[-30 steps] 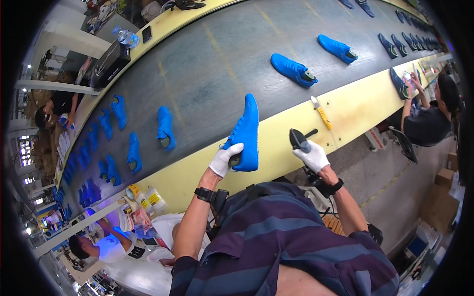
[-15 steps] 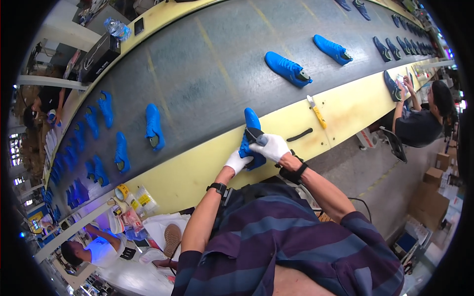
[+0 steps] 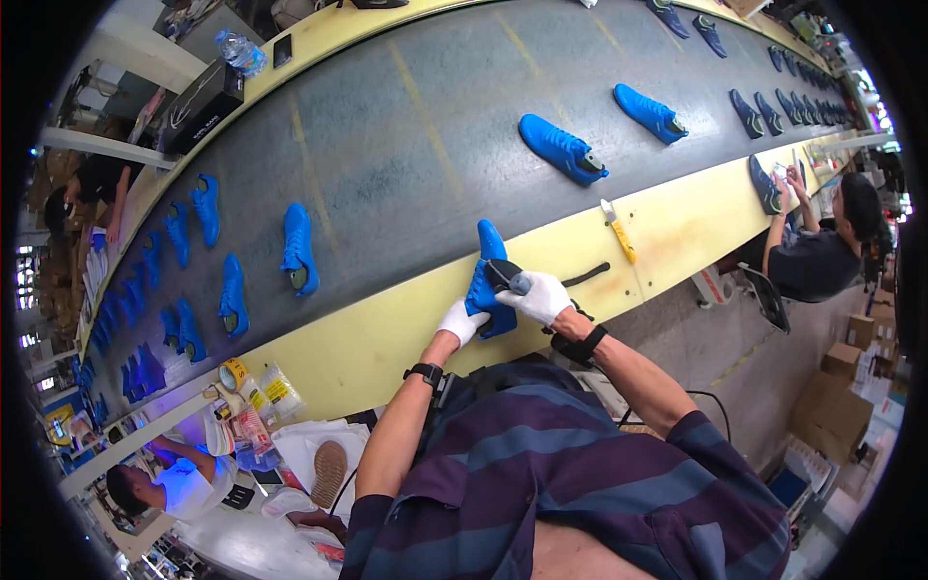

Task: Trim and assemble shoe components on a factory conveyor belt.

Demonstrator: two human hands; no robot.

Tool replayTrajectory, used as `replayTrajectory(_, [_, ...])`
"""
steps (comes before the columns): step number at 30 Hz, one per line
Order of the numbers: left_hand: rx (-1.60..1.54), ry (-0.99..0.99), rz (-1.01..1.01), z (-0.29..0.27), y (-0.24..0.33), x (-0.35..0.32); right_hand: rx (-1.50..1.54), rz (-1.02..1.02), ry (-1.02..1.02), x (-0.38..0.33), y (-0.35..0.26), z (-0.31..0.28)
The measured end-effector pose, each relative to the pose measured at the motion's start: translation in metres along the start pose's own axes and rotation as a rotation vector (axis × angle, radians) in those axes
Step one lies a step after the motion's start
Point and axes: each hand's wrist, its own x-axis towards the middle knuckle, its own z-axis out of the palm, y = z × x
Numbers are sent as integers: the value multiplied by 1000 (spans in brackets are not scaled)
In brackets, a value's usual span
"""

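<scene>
A blue lace-up sports shoe [image 3: 491, 244] is at the yellow table edge in front of me, its toe pointing away over the dark belt. My left hand [image 3: 461, 323], in a white glove, is closed around the shoe's heel end. My right hand [image 3: 541, 296], also gloved in white, is closed on a dark flat piece with a grey rounded part [image 3: 505, 275]. That piece lies over the shoe's opening; its exact kind is unclear, and my fingers cover part of it.
Right of my hands lie a black strip [image 3: 587, 275] and a yellow-handled knife [image 3: 619, 232]. More blue shoes [image 3: 563, 147] stand on the belt [image 3: 387, 145]. A tape roll [image 3: 233, 373] is at the left. Co-workers sit at both sides, one [image 3: 817, 256] at the right holding a dark shoe.
My right hand and the dark piece have shifted slightly down over the shoe. The shoe's toe is a little nearer me. My left hand keeps its grip.
</scene>
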Motion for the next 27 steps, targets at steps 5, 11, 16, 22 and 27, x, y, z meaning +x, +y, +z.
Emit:
replayTrajectory(5, [50,-52,-69,0,2,5,-41,11,88,-6,5,-10])
replayTrajectory(11, [165,14,-87,7,1,8,-142,-51,-35,1,-22,-4])
replayTrajectory(16, [105,-13,-114,7,-7,10,-131,30,-46,4,-1,0])
replayTrajectory(22, [160,19,-97,7,-19,14,-84,-62,-52,-14,25,3])
replayTrajectory(27, [78,9,-80,8,-20,14,-90,-24,-85,9,-8,-12])
